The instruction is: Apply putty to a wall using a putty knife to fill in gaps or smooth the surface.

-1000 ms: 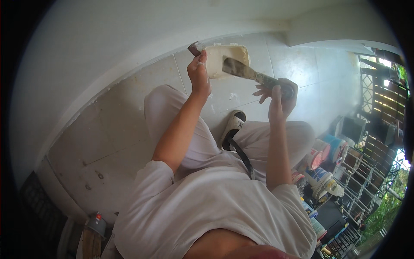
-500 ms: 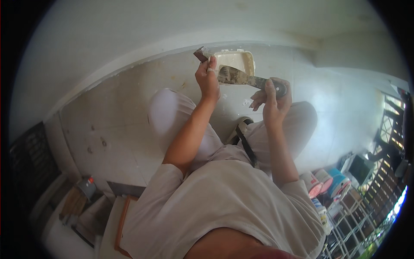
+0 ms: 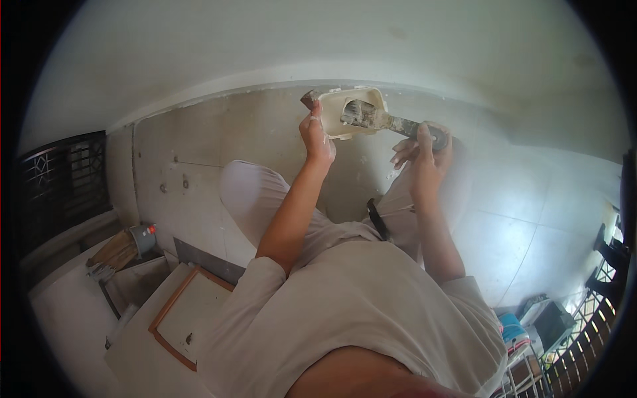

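My left hand is closed at the left side of a cream plastic tub, its thumb along the rim. Beyond that thumb sticks out a small brownish flat piece, like a scraper blade; its other end is hidden by the hand. In my right hand is the dark handle of a putty knife, gripped between thumb and fingers. The knife's wide blade, smeared with whitish paste, lies over the tub's opening. Some right-hand fingers hang loose under the handle. Whitish smears mark the left hand.
A pale wall meets the tiled floor just past the tub. At lower left are an orange-framed board and a grey bucket. A white wire rack with cans stands at lower right, near a metal grille.
The putty knife's blade has moved from the tub's near edge to over its opening. The tub and both hands sit slightly lower in view, and the view itself has shifted.
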Demonstrator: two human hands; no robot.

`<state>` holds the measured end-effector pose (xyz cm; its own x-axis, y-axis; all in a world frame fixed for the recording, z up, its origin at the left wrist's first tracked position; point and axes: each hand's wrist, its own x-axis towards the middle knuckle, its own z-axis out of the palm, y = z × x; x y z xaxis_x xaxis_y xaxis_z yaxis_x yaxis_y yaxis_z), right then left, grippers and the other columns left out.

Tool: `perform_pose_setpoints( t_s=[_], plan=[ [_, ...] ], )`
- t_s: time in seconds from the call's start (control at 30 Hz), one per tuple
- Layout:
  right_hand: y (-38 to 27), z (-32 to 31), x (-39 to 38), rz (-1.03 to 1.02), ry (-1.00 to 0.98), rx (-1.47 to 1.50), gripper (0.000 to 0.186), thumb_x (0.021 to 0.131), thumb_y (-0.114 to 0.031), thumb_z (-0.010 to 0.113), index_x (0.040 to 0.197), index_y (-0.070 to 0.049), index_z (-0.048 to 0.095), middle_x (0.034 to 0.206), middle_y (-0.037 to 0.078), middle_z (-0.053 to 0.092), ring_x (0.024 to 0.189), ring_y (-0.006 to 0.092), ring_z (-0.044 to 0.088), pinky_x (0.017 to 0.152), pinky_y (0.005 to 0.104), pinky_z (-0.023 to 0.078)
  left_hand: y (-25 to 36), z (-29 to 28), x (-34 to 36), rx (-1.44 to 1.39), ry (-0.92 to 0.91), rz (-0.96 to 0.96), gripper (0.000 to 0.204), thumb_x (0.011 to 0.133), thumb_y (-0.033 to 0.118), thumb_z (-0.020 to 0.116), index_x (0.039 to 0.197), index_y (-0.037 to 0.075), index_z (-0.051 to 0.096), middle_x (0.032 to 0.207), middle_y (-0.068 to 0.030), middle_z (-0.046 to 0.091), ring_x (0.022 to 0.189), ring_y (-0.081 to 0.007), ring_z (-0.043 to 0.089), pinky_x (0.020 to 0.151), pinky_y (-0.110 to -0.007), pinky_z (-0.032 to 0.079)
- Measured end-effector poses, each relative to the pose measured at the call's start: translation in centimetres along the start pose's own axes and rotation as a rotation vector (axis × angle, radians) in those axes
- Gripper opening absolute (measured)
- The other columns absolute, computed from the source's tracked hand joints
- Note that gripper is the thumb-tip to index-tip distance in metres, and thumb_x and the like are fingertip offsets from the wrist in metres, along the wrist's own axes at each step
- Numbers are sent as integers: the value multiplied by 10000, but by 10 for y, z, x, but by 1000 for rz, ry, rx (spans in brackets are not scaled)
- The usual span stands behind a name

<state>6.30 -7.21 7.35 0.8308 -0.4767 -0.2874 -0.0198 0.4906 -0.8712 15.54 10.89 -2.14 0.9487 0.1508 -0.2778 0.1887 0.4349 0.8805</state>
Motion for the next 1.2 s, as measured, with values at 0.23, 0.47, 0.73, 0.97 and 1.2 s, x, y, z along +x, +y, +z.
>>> perform_pose_setpoints(
  t_s=[0.23,0.47,0.73,0.97,1.2],
  plan=[
    [-18,-27,-4,-199,-149,28,273,944,-177,583,1067,-56,371,620,185,593,467,237,596,380,302,474,63,46,-15,-108,-118,-174,402,980,376,519,1243,74,551,1153,-52,609,1104,-195,565,961,-363,440],
    [-41,-26,7,-150,-293,-136,323,936,-141,626,1162,0,444,764,188,678,595,191,647,464,253,483,104,59,6,-79,-151,-166,421,981,352,540,1228,12,550,1233,-57,575,1150,-185,540,984,-344,420],
    [-40,-22,22,160,-454,-541,372,937,-130,596,1274,6,517,827,67,674,628,85,594,542,237,459,89,67,42,-86,-174,-140,451,985,317,549,1225,-64,540,1223,-105,581,1122,-191,556,970,-333,424],
    [-33,-13,18,-257,-269,-972,329,934,-192,622,1222,-39,578,844,150,677,661,269,644,596,330,486,86,81,52,-137,-187,-165,445,967,312,582,1201,-65,553,1233,-102,571,1173,-173,510,1017,-336,374],
    [-63,-9,19,-338,-314,-1223,263,879,-186,680,1099,-43,666,849,149,689,672,301,654,609,367,506,73,57,67,-18,-140,-114,376,960,257,602,1128,-79,593,1183,-101,592,1118,-151,529,998,-311,384]
  ],
)
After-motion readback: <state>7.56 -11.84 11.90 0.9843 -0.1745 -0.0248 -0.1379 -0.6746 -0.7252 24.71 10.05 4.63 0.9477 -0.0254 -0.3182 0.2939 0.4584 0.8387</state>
